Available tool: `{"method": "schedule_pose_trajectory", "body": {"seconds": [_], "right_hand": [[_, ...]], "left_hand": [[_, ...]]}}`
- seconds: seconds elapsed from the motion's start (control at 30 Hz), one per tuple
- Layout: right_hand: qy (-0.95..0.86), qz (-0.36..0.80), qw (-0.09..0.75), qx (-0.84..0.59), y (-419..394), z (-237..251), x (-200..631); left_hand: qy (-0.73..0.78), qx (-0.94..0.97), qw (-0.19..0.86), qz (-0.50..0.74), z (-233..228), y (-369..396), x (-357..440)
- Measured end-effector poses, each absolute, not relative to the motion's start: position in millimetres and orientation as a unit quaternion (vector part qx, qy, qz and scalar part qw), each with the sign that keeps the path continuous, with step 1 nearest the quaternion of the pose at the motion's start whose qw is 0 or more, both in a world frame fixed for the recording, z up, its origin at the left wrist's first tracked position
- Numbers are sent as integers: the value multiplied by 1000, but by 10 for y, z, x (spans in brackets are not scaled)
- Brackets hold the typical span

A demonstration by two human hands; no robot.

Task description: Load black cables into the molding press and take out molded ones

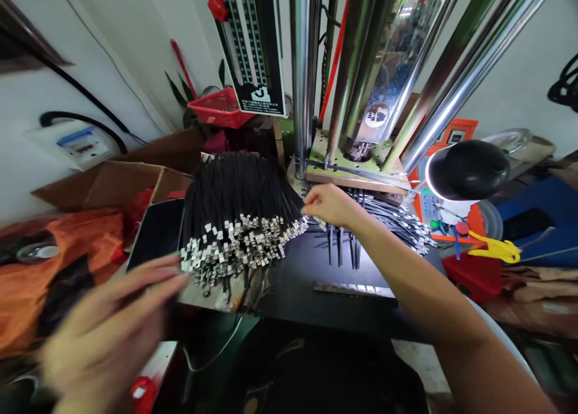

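A thick bundle of thin black strips with small silver ends (244, 191) lies on the worktable, the ends facing me. My left hand (112, 324) is at the lower left, smeared by motion. Its fingers point at the bundle's left silver ends and look stretched and apart. My right hand (332, 203) is closed in a pinch at the bundle's right edge; what sits between its fingertips is hidden. Beyond my right forearm, a second heap of dark strips with silver ends (397, 221) lies under the press base (356, 176). Several dark strips (341, 245) stick out towards me.
Steel columns (302, 71) of the press rise behind. A lit black lamp (472, 170) hangs at the right above a control box with buttons (431, 209) and yellow-handled pliers (497, 248). A metal bar (354, 289) lies near the front edge. Cardboard (121, 182) stands left; a red basket (221, 107) behind.
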State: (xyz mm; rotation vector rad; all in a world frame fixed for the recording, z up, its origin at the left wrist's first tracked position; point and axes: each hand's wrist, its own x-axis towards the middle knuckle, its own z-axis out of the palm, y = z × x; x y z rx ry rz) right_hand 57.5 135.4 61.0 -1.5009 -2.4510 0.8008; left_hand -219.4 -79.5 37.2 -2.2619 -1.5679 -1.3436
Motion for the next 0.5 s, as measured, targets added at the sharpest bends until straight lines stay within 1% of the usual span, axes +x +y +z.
{"method": "schedule_pose_trajectory", "body": {"seconds": [0.1, 0.17, 0.23, 0.27, 0.37, 0.4, 0.43, 0.47, 0.5], "right_hand": [[-835, 263, -7, -484, 966, 544, 985], [-838, 232, -33, -494, 682, 411, 1360], [-824, 153, -37, -544, 439, 252, 1823], [-811, 89, -25, -578, 342, 185, 2082], [-770, -121, 38, -626, 116, 146, 2900], [-752, -186, 83, -627, 40, 195, 3149], [-728, -241, 148, -625, -47, 267, 3363], [-701, -270, 233, -618, -144, 349, 3525], [-674, -272, 322, -607, -249, 424, 3625]], "left_hand": [[-413, -815, -9, -405, 70, -558, -1673], [-342, -853, -53, -391, -81, -419, -1308], [-301, -855, -101, -410, -183, -314, -992], [-293, -850, -135, -417, -219, -277, -859], [-308, -823, -268, -395, -292, -213, -562], [-321, -812, -311, -376, -309, -201, -490], [-335, -799, -347, -359, -323, -191, -428], [-347, -787, -373, -348, -332, -180, -375], [-357, -778, -389, -341, -335, -166, -329]]}}
